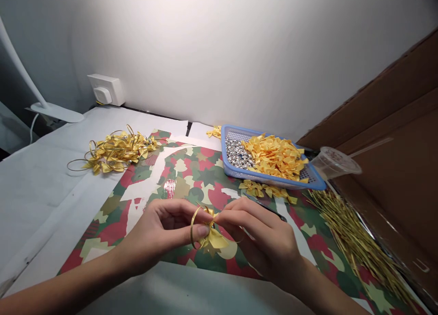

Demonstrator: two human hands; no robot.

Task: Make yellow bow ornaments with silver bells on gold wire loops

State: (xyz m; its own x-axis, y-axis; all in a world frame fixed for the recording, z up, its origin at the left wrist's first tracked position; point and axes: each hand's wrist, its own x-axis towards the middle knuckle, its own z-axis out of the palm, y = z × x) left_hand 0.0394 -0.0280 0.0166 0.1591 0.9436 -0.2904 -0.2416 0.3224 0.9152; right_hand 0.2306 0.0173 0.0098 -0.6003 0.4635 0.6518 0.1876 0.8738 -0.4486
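Gold ring [192, 227] and yellow ribbon bow [216, 238]: where are they?

Just above the printed paper [205, 185], near me, clamped between my left hand [160, 228] and right hand [260, 244], which meet at the ring.

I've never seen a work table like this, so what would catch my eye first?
Two bare hands at front centre: the left hand grips a thin gold wire ring, and the right hand pinches a yellow satin bow on it. Behind them, a blue plastic tray holds heaped yellow bows and shiny silver beads. Farther left lies a tangle of gold rings with bows.
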